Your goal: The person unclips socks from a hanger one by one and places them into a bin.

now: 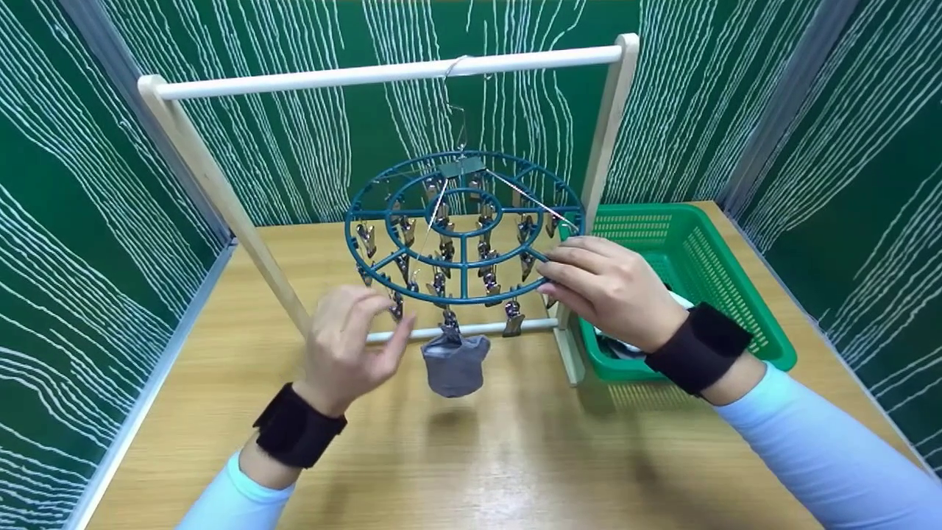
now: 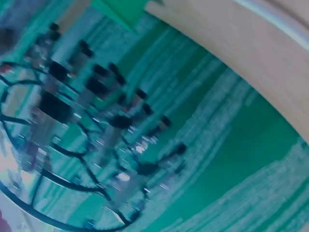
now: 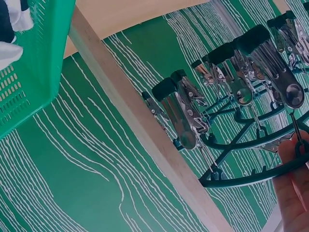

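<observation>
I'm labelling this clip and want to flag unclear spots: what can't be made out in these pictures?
- Head view: the contents of the green plastic basket are mostly hidden by the right hand and its black wrist strap.
- Head view: whether the left hand touches the round teal clip hanger or the small grey sock is unclear.
- Left wrist view: motion blur smears the metal clips; no hand shows.
- Right wrist view: the frame edge cuts off the right hand's grip on the hanger rim.

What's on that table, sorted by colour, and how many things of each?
Teal: 1, the round clip hanger
Green: 1, the basket
Grey: 1, the small cloth clipped under the hanger
Pale wood: 1, the rail stand
Total: 4
</observation>
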`<state>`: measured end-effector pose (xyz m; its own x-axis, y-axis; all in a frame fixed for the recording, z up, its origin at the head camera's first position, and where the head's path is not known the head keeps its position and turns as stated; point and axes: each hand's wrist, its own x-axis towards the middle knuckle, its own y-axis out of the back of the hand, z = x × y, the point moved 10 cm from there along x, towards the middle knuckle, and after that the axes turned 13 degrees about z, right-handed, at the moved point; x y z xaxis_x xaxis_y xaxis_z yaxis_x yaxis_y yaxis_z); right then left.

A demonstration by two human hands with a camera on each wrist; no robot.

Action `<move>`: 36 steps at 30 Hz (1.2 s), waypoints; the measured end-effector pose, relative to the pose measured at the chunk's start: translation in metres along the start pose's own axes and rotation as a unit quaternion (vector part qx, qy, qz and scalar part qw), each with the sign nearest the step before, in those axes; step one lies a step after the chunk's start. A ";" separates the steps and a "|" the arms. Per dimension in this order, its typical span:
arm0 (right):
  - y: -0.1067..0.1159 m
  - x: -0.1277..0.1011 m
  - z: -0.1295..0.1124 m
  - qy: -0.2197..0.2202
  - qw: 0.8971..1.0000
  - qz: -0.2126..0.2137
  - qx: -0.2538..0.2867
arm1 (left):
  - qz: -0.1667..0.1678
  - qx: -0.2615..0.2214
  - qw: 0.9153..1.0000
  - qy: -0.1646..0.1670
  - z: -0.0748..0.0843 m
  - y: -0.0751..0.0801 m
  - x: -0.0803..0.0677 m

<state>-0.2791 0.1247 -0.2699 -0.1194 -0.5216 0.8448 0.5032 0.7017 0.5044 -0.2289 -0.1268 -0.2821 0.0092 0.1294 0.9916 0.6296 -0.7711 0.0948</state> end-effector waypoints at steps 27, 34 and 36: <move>0.016 -0.013 0.003 -0.085 0.994 0.061 -0.012 | -0.296 -0.161 0.897 0.287 -0.011 -0.069 -0.029; 0.028 -0.040 0.005 -0.152 0.984 0.089 -0.025 | -0.286 -0.166 0.898 0.291 -0.011 -0.070 -0.030; 0.022 -0.048 0.002 -0.156 0.985 0.070 -0.024 | -0.284 -0.165 0.899 0.291 -0.011 -0.070 -0.030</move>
<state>-0.2642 0.1665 -0.2989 -0.2992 -0.2423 0.9229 0.5724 0.7283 0.3767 -0.2813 -0.0835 -0.3173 -0.7091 0.2861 0.6445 0.1386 -0.8396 0.5252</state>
